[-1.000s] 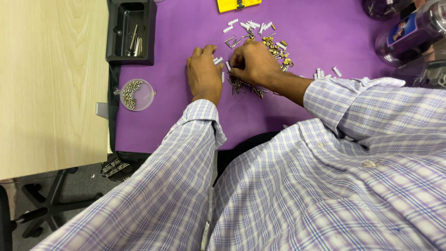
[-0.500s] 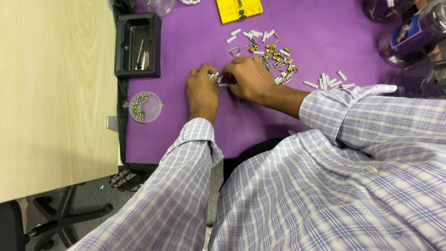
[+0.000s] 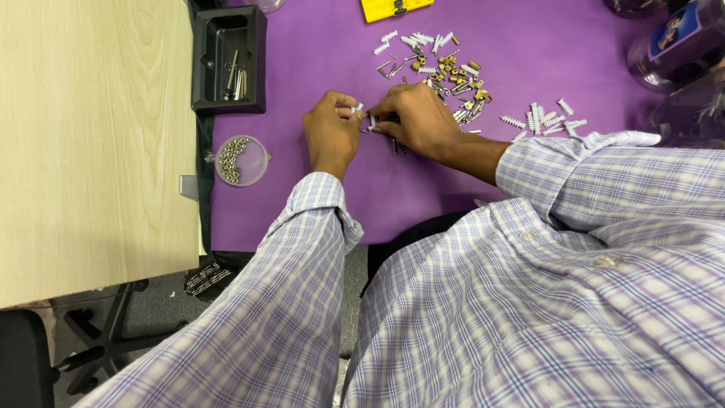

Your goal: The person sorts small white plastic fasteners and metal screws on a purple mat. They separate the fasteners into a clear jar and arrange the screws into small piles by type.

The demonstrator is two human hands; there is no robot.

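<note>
Over a purple mat [image 3: 317,211], my left hand [image 3: 330,134] pinches a small white ribbed plastic plug [image 3: 358,108] between thumb and fingers. My right hand [image 3: 418,121] meets it fingertip to fingertip, closed on a small metal screw [image 3: 375,121] that it presses toward the plug. Just beyond my right hand lies a loose heap of brass and silver screws and fittings [image 3: 453,83]. More white plugs [image 3: 547,119] are scattered to the right of it.
A black tray [image 3: 229,60] holding metal pins sits at the mat's far left. A round clear dish of small nuts [image 3: 240,160] lies below it. A yellow tool [image 3: 393,7] and dark jars [image 3: 672,45] line the far edge. A pale wooden tabletop [image 3: 91,143] is on the left.
The view has tilted, so everything sits lower in the frame. Both hands stay together over the mat, working the same small parts, slightly left of the heap.
</note>
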